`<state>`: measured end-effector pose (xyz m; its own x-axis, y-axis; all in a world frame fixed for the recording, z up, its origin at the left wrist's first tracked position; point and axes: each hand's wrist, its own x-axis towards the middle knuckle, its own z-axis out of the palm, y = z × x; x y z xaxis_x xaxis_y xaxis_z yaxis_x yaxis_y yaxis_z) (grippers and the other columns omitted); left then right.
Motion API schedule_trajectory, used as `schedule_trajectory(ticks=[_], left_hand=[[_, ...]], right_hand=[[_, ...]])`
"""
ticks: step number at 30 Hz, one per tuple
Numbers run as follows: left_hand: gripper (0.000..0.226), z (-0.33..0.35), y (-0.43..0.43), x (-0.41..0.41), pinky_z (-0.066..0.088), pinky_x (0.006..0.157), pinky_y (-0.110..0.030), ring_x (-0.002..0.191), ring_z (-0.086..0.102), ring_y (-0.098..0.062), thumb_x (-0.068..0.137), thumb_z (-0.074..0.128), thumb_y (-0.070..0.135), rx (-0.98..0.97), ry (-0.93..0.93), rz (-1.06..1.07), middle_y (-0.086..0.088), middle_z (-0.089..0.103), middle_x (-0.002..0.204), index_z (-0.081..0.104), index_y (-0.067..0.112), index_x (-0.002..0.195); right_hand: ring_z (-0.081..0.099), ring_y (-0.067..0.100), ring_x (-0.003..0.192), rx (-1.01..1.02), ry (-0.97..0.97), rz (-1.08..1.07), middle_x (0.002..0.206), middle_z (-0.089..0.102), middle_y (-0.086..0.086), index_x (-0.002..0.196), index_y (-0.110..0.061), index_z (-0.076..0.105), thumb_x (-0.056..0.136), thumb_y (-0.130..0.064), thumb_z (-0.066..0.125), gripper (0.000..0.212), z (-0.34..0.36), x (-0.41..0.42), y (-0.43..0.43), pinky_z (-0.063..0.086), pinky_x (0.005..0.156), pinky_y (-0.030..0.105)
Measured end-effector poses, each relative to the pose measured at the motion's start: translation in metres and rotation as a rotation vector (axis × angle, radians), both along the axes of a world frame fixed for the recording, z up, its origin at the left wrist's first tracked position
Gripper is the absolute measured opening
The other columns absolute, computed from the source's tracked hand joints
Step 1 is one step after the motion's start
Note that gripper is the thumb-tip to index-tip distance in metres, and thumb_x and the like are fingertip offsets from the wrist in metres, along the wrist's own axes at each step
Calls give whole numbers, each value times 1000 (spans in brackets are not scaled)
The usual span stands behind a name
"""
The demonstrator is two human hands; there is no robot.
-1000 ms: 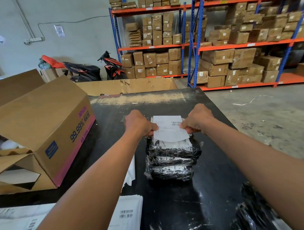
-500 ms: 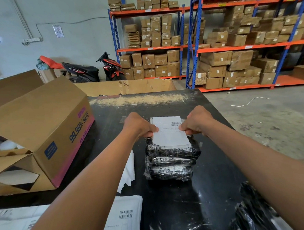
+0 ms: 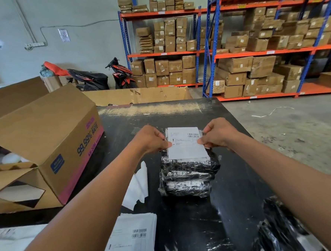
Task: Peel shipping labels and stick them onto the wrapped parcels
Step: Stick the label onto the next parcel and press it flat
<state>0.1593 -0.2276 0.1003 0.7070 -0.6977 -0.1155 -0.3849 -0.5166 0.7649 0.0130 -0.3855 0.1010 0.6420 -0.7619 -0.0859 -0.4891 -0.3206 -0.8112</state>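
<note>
A stack of three parcels (image 3: 189,174) wrapped in black bubble film stands in the middle of the black table (image 3: 186,221). A white shipping label (image 3: 185,143) with barcodes lies flat on the top parcel. My left hand (image 3: 152,138) pinches the label's left edge with thumb and curled fingers. My right hand (image 3: 218,132) pinches its right edge the same way. A pile of white label sheets (image 3: 133,241) lies at the near left of the table.
A large open cardboard box (image 3: 45,136) lies on its side at the left. White backing paper (image 3: 138,187) sits left of the stack. More black-wrapped parcels (image 3: 279,232) are at the near right. Shelves of cartons (image 3: 253,48) and two scooters (image 3: 103,78) stand behind.
The label, curled and raised at its near end a second ago, now lies flat on the top parcel. Both hands stay at its edges.
</note>
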Motion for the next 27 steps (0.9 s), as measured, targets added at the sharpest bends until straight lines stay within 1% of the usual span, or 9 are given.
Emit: schedule_trajectory(ticks=[5, 7, 9, 13, 15, 17, 19, 23, 27], left_hand=[[23, -9, -9, -14, 44, 89, -31, 106, 59, -22, 93, 62, 20, -52, -454, -56, -2, 61, 112, 59, 17, 115], [40, -13, -12, -19, 31, 109, -32, 136, 42, -24, 101, 48, 25, -49, -536, -193, -6, 47, 146, 49, 12, 139], [50, -21, -14, -20, 12, 119, -33, 150, 15, -19, 106, 32, 30, 60, -548, -372, -4, 22, 161, 30, 11, 152], [53, -34, -8, -13, -5, 119, -30, 150, -2, -10, 107, 22, 36, 127, -531, -488, 1, 6, 163, 16, 14, 156], [53, -36, -7, -10, -6, 119, -29, 150, -2, -9, 107, 22, 35, 142, -564, -511, 1, 4, 164, 14, 15, 156], [53, -38, -8, -9, -5, 119, -29, 150, -1, -9, 107, 22, 34, 147, -598, -524, 1, 4, 164, 13, 15, 156], [53, -41, -8, -8, -4, 118, -27, 150, 1, -9, 107, 21, 35, 135, -611, -520, 1, 6, 164, 14, 16, 156], [53, -46, -5, -9, -4, 118, -25, 150, 3, -7, 107, 20, 35, 103, -626, -507, 2, 9, 164, 15, 16, 156], [52, -46, -6, -10, -5, 117, -24, 150, 4, -8, 107, 21, 34, 102, -625, -504, 1, 10, 164, 17, 15, 156]], right_hand=[[68, 19, 59, -40, -34, 93, 87, 70, 16, 93, -7, 61, 79, -1, 78, 22, -6, -3, -6, 61, 71, 36], [66, 19, 59, -73, -64, 122, 83, 71, 16, 89, -7, 64, 86, -4, 71, 7, -6, -4, -9, 60, 67, 33], [61, 18, 59, -210, -75, 157, 72, 68, 10, 75, -9, 64, 94, -16, 61, 21, -5, -5, -12, 57, 63, 35], [46, 20, 58, -522, -19, 296, 62, 51, 7, 66, -6, 47, 104, -39, 40, 51, -3, -6, -13, 37, 60, 34], [64, 29, 91, -534, 12, 382, 97, 71, 15, 96, 3, 65, 105, -42, 32, 56, -4, -4, -16, 48, 85, 42], [48, 25, 133, -561, 53, 465, 141, 56, 9, 136, -8, 56, 106, -39, 30, 51, -4, 0, -19, 35, 111, 39], [31, 16, 145, -588, 84, 565, 154, 39, 1, 148, -17, 42, 107, -34, 30, 46, -7, 5, -19, 23, 118, 33], [30, 13, 144, -658, 199, 684, 156, 33, -3, 149, -20, 39, 107, -33, 25, 46, -19, 6, -27, 19, 119, 29], [64, 19, 107, -702, 255, 541, 131, 63, 11, 135, -9, 56, 97, -44, 13, 67, -22, 5, -50, 46, 96, 28]])
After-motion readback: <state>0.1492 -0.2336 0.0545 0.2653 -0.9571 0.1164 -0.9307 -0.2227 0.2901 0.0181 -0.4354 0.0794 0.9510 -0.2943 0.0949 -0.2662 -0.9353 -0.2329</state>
